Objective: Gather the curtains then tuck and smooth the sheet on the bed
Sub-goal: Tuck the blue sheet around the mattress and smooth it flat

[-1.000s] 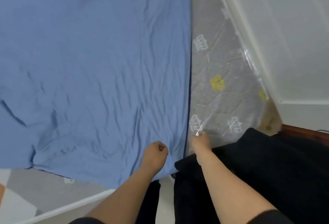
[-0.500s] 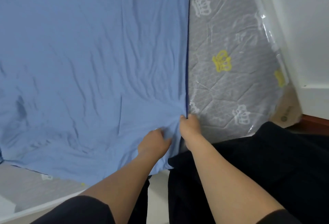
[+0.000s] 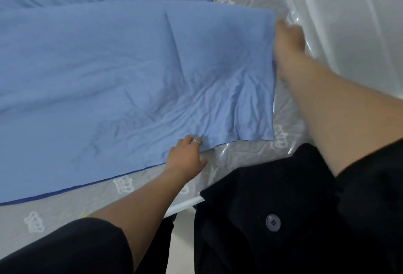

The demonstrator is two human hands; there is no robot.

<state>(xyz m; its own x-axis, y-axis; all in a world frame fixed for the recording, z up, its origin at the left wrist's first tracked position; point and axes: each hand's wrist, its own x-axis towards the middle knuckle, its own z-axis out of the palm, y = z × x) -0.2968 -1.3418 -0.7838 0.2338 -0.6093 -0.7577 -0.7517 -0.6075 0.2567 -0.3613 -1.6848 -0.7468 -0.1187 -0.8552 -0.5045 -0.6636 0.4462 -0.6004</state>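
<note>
One blue sheet (image 3: pixel 109 66), light, soft, crease-prone, lying over the slippery plastic-wrapped mattress (image 3: pixel 285 119); best taken at its hem, where the left hand (image 3: pixel 185 158) bunches the near edge in curled fingers (image 3: pixel 188 141) and the right hand (image 3: pixel 287 40) meets the right edge, its hold too blurred to tell.

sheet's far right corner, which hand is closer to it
Right. The right hand is against the blue sheet's side edge just below that corner, blurred; the left hand grips the sheet's near edge, far from the corner.
</note>
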